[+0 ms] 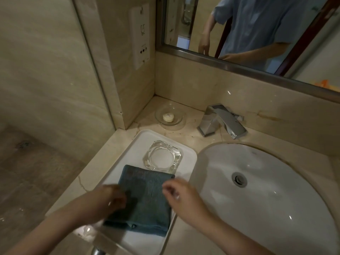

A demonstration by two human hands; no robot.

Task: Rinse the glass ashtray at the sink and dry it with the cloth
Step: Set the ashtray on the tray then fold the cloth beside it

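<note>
Glass ashtray (pixel 162 156) upright on white tray (pixel 132 142), touching folded blue cloth's (pixel 145 197) far edge | sink (pixel 276 196) right of tray | left hand (pixel 108 200) blurred on cloth, grip unclear | right hand (pixel 179 193) loosely curled, empty, over cloth

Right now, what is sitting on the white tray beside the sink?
The glass ashtray stands on the white tray at its far end, with the folded blue cloth lying nearer. Both hands, left and right, are at the cloth's edges. The tray surface under the cloth is hidden.
</note>
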